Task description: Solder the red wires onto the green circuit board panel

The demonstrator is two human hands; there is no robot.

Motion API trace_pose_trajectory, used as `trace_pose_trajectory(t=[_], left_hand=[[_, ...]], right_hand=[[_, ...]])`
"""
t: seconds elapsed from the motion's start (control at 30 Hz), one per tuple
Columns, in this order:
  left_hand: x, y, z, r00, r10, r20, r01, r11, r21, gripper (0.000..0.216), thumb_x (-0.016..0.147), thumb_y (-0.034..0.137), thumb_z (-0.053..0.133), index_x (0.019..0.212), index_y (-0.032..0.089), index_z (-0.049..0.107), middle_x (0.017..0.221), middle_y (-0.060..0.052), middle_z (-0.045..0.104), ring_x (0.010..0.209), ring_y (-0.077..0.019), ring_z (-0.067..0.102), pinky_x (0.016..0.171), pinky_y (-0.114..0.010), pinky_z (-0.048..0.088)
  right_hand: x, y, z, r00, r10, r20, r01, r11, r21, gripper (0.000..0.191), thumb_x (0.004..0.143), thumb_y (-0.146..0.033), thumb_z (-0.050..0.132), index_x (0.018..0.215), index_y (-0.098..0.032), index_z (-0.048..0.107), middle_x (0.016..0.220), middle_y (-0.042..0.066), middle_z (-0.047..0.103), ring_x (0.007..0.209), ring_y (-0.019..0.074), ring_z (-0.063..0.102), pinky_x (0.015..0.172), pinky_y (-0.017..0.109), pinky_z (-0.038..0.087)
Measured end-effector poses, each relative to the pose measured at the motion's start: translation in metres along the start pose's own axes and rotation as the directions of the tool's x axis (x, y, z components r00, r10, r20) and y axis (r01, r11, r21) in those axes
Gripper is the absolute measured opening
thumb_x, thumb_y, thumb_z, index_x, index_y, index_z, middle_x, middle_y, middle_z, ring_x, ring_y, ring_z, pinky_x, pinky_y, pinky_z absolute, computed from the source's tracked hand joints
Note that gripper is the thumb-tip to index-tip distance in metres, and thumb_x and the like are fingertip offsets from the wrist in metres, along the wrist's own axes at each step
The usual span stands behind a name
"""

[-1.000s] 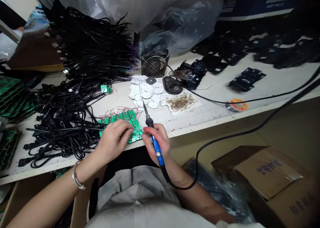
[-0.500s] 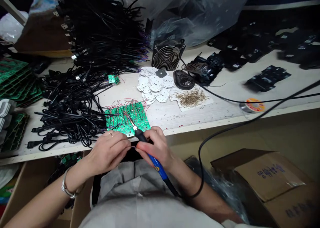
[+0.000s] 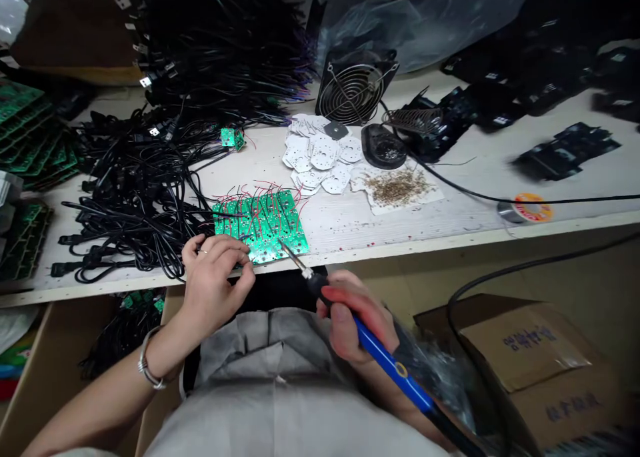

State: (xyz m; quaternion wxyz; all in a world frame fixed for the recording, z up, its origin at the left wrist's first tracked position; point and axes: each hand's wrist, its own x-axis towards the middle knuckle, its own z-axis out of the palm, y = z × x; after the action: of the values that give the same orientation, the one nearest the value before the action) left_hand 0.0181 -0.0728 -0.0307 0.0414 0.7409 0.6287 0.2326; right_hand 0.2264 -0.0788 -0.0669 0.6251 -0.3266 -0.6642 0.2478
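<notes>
In my right hand (image 3: 357,313) is a blue-handled soldering iron (image 3: 383,350), gripped near its black collar. Its metal tip points up and left, over or against the lower edge of the green circuit board panel (image 3: 260,233); contact is hard to tell. Red and black wires stand up from that panel, which lies at the table's front edge. My left hand (image 3: 217,273) is closed beside the panel's lower left corner, its fingers curled by the black cables (image 3: 135,227). Whatever those fingers hold, if anything, is hidden.
White discs (image 3: 323,151) are piled behind the panel, before a metal-grilled fan (image 3: 354,90). A solder spool (image 3: 533,208) sits at the front edge on the right. Stacked green boards (image 3: 35,137) occupy the left. Cardboard boxes (image 3: 530,350) stand below at right.
My hands have moved apart: the right went right and down with the soldering iron, the left slightly left and up. The iron's tip has shifted toward the panel's lower edge. The view has shifted somewhat.
</notes>
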Motion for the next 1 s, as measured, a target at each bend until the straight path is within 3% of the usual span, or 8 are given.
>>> trace_pose_trajectory(t=[0.17,0.43,0.67,1.0], left_hand=[[0.001,0.001,0.0,0.999,0.032,-0.022,-0.03,0.998,0.056,0.015,0.085,0.021,0.055,0.07,0.022,0.056,0.084,0.0,0.074,0.092,-0.0212,0.066,0.099,-0.048,0.029],[-0.002,0.003,0.004,0.996,0.069,-0.06,-0.064,0.993,0.096,0.013,0.084,0.02,0.058,0.071,0.022,0.055,0.083,0.001,0.074,0.09,-0.021,0.067,0.098,-0.047,0.029],[0.001,0.002,0.007,0.993,0.073,-0.096,-0.064,0.994,0.089,0.013,0.082,0.018,0.061,0.07,0.021,0.057,0.08,0.001,0.073,0.086,-0.0204,0.067,0.097,-0.046,0.03],[0.003,0.002,0.011,0.985,0.092,-0.149,-0.077,0.991,0.106,0.014,0.08,0.014,0.063,0.069,0.02,0.057,0.078,0.002,0.073,0.082,-0.0198,0.068,0.094,-0.043,0.032]], right_hand=[[-0.004,-0.008,0.0,0.998,0.033,0.053,-0.03,0.998,-0.058,0.025,0.084,-0.009,0.05,0.102,-0.021,0.062,0.059,-0.004,0.061,0.049,0.0127,0.059,0.061,0.033,0.058],[-0.008,-0.006,0.014,0.998,-0.041,0.039,0.045,0.994,-0.097,0.024,0.083,-0.007,0.051,0.101,-0.019,0.061,0.062,-0.002,0.066,0.049,0.0123,0.058,0.054,0.029,0.057],[-0.006,-0.01,0.014,0.995,0.031,0.095,-0.019,0.992,-0.122,0.026,0.082,-0.004,0.05,0.101,-0.02,0.059,0.063,-0.003,0.067,0.054,0.0123,0.062,0.057,0.027,0.057],[-0.004,-0.007,0.023,0.997,-0.027,0.079,0.035,0.995,-0.098,0.024,0.082,-0.004,0.051,0.1,-0.017,0.061,0.064,0.0,0.068,0.051,0.0126,0.061,0.055,0.026,0.055]])
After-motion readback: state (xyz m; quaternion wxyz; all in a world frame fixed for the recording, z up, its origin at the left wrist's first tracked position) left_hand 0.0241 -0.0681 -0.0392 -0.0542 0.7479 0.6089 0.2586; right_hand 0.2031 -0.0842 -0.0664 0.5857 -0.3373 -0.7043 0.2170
